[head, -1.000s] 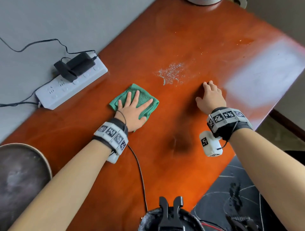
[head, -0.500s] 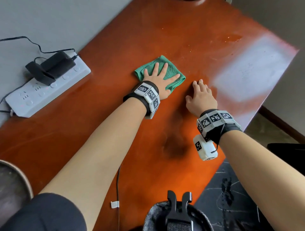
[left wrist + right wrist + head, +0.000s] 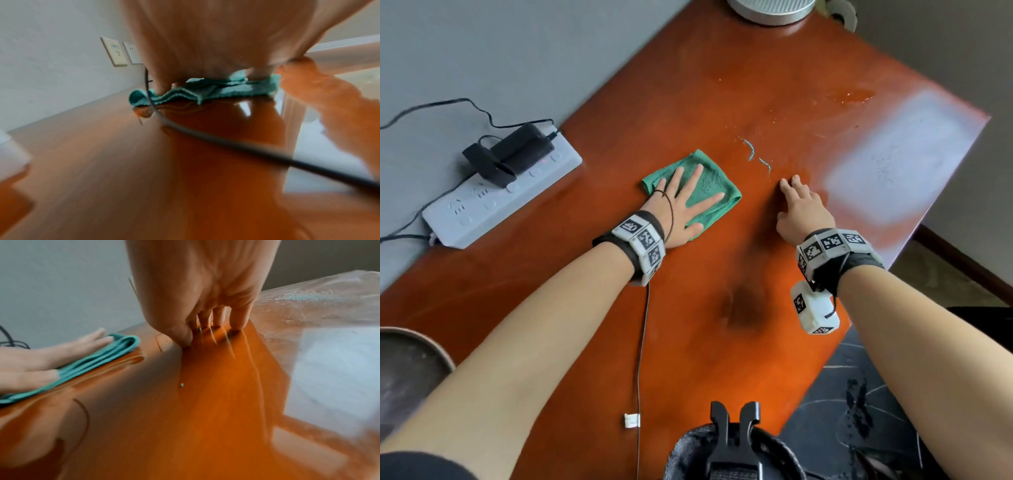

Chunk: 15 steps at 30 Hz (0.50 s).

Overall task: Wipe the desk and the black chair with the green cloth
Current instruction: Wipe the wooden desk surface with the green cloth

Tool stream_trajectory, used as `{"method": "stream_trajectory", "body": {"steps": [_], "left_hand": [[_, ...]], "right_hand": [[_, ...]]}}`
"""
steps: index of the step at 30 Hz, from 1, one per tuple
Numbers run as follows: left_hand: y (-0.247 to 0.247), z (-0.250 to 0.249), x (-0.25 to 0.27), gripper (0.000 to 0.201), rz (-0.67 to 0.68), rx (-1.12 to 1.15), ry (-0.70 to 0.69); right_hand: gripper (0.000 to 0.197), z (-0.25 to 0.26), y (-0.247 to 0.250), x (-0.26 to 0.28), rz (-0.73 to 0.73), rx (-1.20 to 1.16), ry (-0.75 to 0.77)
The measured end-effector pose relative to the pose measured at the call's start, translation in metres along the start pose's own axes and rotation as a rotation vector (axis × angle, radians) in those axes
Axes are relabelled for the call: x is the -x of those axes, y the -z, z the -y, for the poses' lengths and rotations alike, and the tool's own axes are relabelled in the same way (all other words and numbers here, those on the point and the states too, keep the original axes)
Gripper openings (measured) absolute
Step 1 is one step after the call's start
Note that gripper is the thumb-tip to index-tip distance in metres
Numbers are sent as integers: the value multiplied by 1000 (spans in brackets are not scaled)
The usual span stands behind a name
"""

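Moved leftward since half a second ago: green cloth (image 3: pixel 697 190), folded, mid-tabletop (image 3: pixel 722 342). Left hand (image 3: pixel 681 209) fingers flat, pressing it to wipe. Right hand (image 3: pixel 803 212) fingers loosely bent, empty, bracing beside.

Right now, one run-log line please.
left hand: flat on green cloth | right hand: fingertips on desk | black chair: not wiped

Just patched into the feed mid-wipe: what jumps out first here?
The left hand presses flat on the folded green cloth mid-desk. The right hand rests its fingertips on the bare wood beside it. A white power strip with a black adapter sits at the desk's left edge.
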<state>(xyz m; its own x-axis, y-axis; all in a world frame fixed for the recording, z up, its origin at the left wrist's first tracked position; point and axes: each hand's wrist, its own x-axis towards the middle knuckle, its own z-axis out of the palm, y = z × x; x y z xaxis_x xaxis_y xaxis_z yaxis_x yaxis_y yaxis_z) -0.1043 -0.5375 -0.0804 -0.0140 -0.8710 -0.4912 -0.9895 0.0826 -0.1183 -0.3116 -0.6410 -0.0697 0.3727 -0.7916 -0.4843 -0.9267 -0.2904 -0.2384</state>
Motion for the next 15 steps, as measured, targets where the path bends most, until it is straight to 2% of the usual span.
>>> {"method": "stream_trajectory", "body": {"steps": [3,9,15], "left_hand": [[-22,17,31,65,27,5,26],[-41,43,68,72,67,124,201],[-34,40,56,77,88,228,351]], "right_hand": [[65,1,-1,0,1,-9,-8],[62,0,1,-1,18,1,13],[62,-2,-1,-2,8,26,22]]}}
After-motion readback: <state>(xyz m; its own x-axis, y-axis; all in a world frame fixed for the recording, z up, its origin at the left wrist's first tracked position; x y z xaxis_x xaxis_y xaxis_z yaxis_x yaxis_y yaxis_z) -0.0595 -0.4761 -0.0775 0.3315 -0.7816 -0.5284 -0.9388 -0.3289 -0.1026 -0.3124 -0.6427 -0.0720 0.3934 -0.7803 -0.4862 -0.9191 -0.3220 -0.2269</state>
